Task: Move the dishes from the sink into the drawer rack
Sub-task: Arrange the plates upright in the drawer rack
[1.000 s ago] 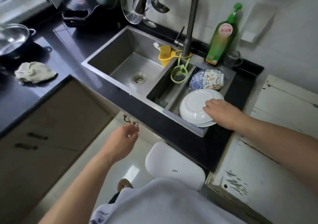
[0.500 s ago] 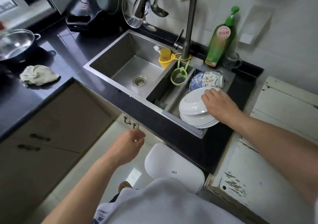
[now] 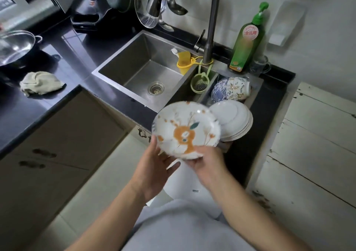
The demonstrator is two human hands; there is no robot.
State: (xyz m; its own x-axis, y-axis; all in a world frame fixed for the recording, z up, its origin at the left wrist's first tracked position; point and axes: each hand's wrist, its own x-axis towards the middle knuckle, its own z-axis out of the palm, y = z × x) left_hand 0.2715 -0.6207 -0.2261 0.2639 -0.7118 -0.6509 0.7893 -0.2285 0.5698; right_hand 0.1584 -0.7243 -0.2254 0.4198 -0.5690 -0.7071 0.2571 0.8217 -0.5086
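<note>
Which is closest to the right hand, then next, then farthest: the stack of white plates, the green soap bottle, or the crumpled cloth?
From the right hand:
1. Stack of white plates, just beyond it in the sink tray.
2. Green soap bottle, back by the wall.
3. Crumpled cloth, far left on the counter.

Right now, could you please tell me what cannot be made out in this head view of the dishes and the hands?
- Drawer rack: not in view; only closed cabinet fronts show.
- White plate stack: its left side hidden behind the raised floral plate; the count is unclear.
- Right hand: fingers hidden beneath the floral plate.
- Patterned bowls: overlapping, number uncertain.
- Left hand: whether it touches the plate's rim is unclear.
</note>
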